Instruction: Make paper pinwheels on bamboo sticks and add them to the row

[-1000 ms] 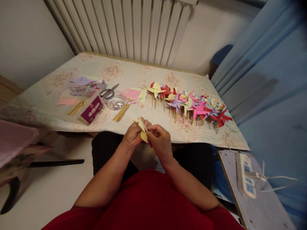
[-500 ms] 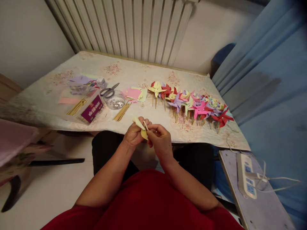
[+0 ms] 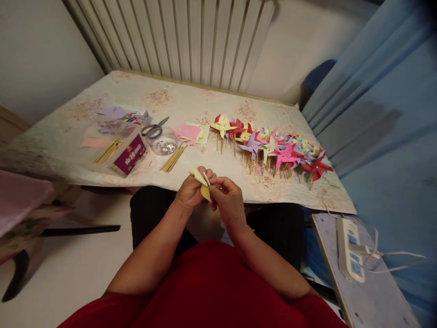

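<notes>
Head view: your left hand (image 3: 190, 191) and right hand (image 3: 228, 200), grips closed on yellow paper pinwheel (image 3: 203, 184), stick (image 3: 206, 177) tilted up-left.

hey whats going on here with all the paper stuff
A person in a red top sits at the table, both hands raised just in front of its near edge. The left hand and right hand together pinch a pale yellow paper piece and a thin stick. On the table lie a row of finished pinwheels, scissors, loose sticks and a purple box.
</notes>
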{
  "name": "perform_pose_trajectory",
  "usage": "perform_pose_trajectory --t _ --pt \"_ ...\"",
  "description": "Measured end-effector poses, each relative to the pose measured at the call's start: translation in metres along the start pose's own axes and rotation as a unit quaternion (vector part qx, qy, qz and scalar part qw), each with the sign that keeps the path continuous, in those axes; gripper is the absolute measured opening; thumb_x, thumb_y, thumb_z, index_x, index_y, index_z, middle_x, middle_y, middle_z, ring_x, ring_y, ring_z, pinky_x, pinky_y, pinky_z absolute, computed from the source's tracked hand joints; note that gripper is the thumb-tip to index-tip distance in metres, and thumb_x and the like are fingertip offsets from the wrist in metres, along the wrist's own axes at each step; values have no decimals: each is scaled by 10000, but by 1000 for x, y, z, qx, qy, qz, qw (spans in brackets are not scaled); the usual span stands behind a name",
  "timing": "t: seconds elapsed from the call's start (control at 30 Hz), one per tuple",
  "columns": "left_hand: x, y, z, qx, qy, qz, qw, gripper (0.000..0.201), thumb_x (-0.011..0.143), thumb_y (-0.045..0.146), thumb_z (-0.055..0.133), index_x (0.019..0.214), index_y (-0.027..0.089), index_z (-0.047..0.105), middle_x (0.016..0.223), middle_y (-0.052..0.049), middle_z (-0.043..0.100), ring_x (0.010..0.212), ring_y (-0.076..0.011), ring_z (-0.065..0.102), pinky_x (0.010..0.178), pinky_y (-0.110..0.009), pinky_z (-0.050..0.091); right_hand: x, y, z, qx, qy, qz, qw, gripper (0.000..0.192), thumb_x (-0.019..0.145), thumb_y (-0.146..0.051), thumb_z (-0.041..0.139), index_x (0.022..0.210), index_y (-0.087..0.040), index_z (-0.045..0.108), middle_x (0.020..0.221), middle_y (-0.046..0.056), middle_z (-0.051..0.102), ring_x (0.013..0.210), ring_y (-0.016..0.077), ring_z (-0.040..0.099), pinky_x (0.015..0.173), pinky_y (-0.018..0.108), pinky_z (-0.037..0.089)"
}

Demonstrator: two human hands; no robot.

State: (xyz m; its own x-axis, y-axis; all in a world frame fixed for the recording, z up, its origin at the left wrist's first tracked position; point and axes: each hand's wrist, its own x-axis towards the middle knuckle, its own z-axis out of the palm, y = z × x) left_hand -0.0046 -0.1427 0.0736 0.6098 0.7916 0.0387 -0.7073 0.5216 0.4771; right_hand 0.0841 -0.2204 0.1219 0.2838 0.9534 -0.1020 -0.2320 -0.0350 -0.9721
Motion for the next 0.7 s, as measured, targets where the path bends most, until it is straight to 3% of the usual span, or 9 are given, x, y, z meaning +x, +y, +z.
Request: perform_pose_trajectory --t 0.3,0.7 --pt "0 0 -1 1 36 -17 999 330 599 96 787 623 169 466 668 32 494 621 -96 527 573 -219 452 1 2 0 -10 2 -7 1000 118 715 -277 622 798 -192 617 471 -83 528 359 71 420 362 190 299" --pt "0 -1 -1 6 17 -10 1000 330 582 125 819 631 164 494 676 28 505 632 -99 537 571 -208 468 1 -1 -1 -4 8 -10 1000 92 708 -258 631 767 -192 609 468 -79 534 362 70 423 368 188 299"
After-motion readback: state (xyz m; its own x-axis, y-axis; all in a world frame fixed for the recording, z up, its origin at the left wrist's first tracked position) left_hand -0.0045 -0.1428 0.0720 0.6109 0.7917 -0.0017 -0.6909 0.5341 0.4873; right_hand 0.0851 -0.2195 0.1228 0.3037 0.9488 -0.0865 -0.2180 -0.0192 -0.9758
